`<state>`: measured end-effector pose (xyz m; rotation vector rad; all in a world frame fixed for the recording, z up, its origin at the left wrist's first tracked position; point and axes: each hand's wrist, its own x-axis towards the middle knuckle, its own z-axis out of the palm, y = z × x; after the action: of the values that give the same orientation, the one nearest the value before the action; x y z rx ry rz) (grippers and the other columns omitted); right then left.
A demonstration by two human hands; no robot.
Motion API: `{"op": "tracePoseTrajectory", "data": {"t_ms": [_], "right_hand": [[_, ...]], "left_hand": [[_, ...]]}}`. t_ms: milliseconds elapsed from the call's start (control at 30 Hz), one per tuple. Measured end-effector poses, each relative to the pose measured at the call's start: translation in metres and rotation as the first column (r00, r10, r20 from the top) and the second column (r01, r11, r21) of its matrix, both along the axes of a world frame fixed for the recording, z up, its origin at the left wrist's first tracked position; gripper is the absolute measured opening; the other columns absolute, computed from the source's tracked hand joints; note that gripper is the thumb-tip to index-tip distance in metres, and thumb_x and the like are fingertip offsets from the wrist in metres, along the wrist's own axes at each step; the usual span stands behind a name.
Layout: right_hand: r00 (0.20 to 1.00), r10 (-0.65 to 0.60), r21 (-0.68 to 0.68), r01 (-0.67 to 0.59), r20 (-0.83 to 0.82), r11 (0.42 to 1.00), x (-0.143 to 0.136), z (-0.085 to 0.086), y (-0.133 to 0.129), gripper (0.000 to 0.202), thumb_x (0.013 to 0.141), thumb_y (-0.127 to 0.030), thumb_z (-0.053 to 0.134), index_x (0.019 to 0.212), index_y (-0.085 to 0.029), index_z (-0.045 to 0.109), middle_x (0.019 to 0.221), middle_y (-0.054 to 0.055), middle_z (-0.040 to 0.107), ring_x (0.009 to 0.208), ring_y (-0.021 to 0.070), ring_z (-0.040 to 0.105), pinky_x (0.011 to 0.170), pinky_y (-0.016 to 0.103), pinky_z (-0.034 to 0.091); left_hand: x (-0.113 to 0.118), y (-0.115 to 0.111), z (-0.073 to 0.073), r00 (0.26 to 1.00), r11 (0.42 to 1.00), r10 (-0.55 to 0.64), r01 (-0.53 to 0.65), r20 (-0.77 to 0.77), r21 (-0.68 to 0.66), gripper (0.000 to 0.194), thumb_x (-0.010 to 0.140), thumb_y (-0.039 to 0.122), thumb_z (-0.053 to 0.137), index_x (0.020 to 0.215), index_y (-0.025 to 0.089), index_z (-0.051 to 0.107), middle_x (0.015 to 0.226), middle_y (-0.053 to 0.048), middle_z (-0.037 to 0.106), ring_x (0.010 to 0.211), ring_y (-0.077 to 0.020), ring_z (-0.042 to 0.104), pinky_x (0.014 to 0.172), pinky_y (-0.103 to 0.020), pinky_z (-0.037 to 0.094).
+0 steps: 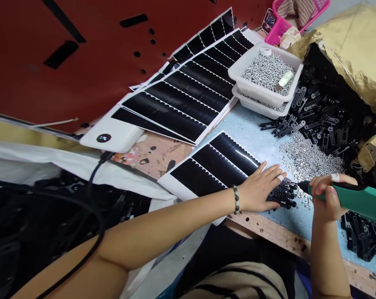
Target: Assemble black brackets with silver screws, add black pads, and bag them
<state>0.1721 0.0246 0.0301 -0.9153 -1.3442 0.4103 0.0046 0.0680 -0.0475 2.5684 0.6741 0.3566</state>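
Note:
My left hand (262, 187) lies flat with its fingers spread, across the edge of a sheet of black scallop-edged strips (209, 164) and against a row of black slotted parts (283, 194). In my right hand (326, 195) is a green electric screwdriver (362, 200), held level with my fingers wrapped around its front end. Its dark nose points left at the row of black parts; the very tip is hard to make out. Just beyond both hands, a heap of small silver screws and nuts (315, 158) is spread on the light blue mat (231, 124).
Two stacked white tubs (234, 72) of screws stand at the back. Many black parts (328, 112) spill from a torn yellow sack (352, 45); more (362, 238) lie front right. Other strip sheets (181, 93), a white power bank (113, 135) with a cable and a pink basket (276, 31) surround.

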Motion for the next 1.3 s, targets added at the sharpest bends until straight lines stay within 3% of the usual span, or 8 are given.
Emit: {"op": "tracePoseTrajectory", "data": {"t_ms": [167,467,667,833,933,1067,1167,1300], "right_hand": [[0.999,0.012,-0.087,-0.016,-0.048,0.996,-0.001,-0.006,0.003,0.004,0.084,-0.023,0.053,0.085,-0.023,0.049,0.051,-0.009,0.049,0.042,0.0097,0.047,0.050,0.028,0.046],[0.994,0.074,-0.082,-0.080,-0.076,0.993,-0.001,0.001,0.002,0.014,0.082,-0.021,0.056,0.094,-0.024,0.049,0.052,-0.010,0.051,0.041,0.0098,0.048,0.051,0.028,0.047],[0.997,0.082,-0.084,-0.081,0.012,0.993,-0.002,0.002,-0.009,0.001,0.084,-0.024,0.051,0.084,-0.024,0.051,0.052,-0.008,0.050,0.041,0.0118,0.048,0.048,0.030,0.045],[0.992,0.100,-0.179,-0.086,0.072,0.980,0.001,-0.006,-0.010,0.019,0.087,-0.032,0.049,0.071,-0.023,0.050,0.049,-0.007,0.045,0.043,0.0121,0.047,0.050,0.031,0.046],[0.989,0.107,-0.137,-0.093,0.099,0.986,-0.001,-0.004,-0.011,0.025,0.088,-0.033,0.049,0.065,-0.022,0.049,0.049,-0.006,0.046,0.043,0.0113,0.046,0.049,0.029,0.045],[0.992,0.128,-0.049,-0.128,-0.013,0.991,-0.006,0.002,-0.011,0.002,0.085,-0.024,0.054,0.085,-0.023,0.055,0.053,-0.008,0.051,0.042,0.0101,0.047,0.049,0.028,0.046],[0.987,0.152,-0.062,-0.155,-0.051,0.986,-0.008,0.002,-0.010,0.015,0.084,-0.021,0.055,0.099,-0.023,0.053,0.055,-0.009,0.052,0.042,0.0099,0.048,0.050,0.029,0.047],[0.983,0.181,-0.101,-0.184,-0.033,0.978,-0.004,-0.004,-0.006,0.011,0.084,-0.021,0.054,0.095,-0.024,0.052,0.054,-0.009,0.052,0.042,0.0104,0.048,0.050,0.029,0.047]], "left_hand": [[0.001,0.000,-0.001,1.000,1.000,-0.001,0.001,0.007,-0.004,0.084,0.078,0.059,0.058,0.141,0.014,0.027,0.141,-0.018,0.040,0.137,-0.0320,0.026,0.114,-0.051,0.006],[0.003,0.000,0.000,1.000,1.000,-0.001,0.001,0.022,0.005,0.081,0.078,0.057,0.058,0.140,0.012,0.030,0.134,-0.017,0.044,0.129,-0.0325,0.035,0.113,-0.051,0.012],[0.003,-0.001,0.000,0.998,1.000,0.006,-0.005,0.064,-0.007,0.080,0.078,0.055,0.059,0.139,0.012,0.030,0.133,-0.018,0.044,0.127,-0.0327,0.036,0.113,-0.053,0.013],[0.003,-0.001,0.000,0.997,1.000,0.005,-0.003,0.078,-0.019,0.080,0.077,0.054,0.060,0.139,0.012,0.031,0.132,-0.017,0.045,0.127,-0.0330,0.036,0.113,-0.053,0.014],[0.003,-0.001,-0.001,0.995,1.000,0.007,-0.004,0.100,-0.027,0.080,0.076,0.055,0.060,0.138,0.014,0.032,0.132,-0.016,0.044,0.127,-0.0324,0.036,0.113,-0.052,0.015],[0.003,-0.001,-0.001,0.994,1.000,0.006,-0.003,0.109,-0.029,0.079,0.076,0.055,0.060,0.137,0.013,0.033,0.132,-0.016,0.045,0.127,-0.0321,0.037,0.113,-0.051,0.013],[0.003,-0.001,-0.001,0.994,0.999,0.007,-0.003,0.113,-0.033,0.079,0.076,0.054,0.061,0.136,0.011,0.034,0.131,-0.017,0.045,0.126,-0.0324,0.037,0.113,-0.051,0.012],[0.004,-0.002,-0.002,0.992,1.000,0.003,0.001,0.124,-0.029,0.079,0.076,0.053,0.061,0.137,0.012,0.033,0.131,-0.017,0.045,0.126,-0.0330,0.036,0.113,-0.052,0.013]]}}
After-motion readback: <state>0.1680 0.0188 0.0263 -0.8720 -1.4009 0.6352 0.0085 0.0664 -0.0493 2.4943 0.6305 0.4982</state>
